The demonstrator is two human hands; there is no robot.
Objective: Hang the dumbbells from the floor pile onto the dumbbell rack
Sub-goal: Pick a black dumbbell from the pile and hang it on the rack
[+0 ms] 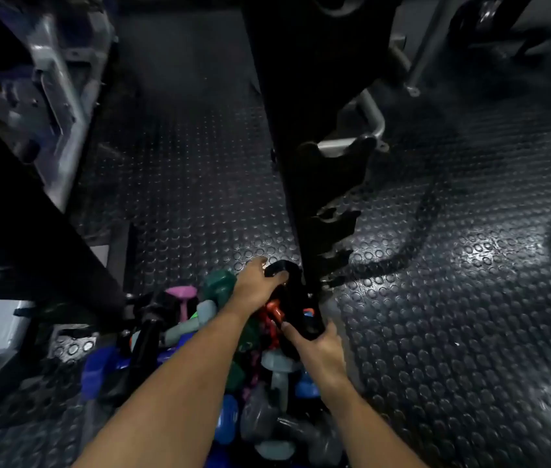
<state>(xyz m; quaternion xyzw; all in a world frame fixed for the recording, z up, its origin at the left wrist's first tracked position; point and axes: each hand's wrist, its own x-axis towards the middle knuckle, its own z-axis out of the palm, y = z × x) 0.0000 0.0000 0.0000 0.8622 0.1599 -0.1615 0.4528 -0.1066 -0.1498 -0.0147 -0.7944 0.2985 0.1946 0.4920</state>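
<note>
Both hands, left hand [256, 288] and right hand [318, 342], grip a black dumbbell [296, 298].

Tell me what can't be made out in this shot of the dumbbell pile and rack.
- Black dumbbell, head view: its middle merges into the dark rack post, while the left hand and right hand cover its ends.
- Dumbbell pile: the forearms hide part and the bottom edge cuts it off.
- Rack top: cut off by the upper edge.

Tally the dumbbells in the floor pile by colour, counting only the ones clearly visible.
Much of the pile is dark or hidden, so these are minimum counts.
Pink dumbbell: 1
Green dumbbell: 1
Black dumbbell, held by both hands: 1
Grey: at least 3
Blue: at least 3
Total: at least 9
</note>
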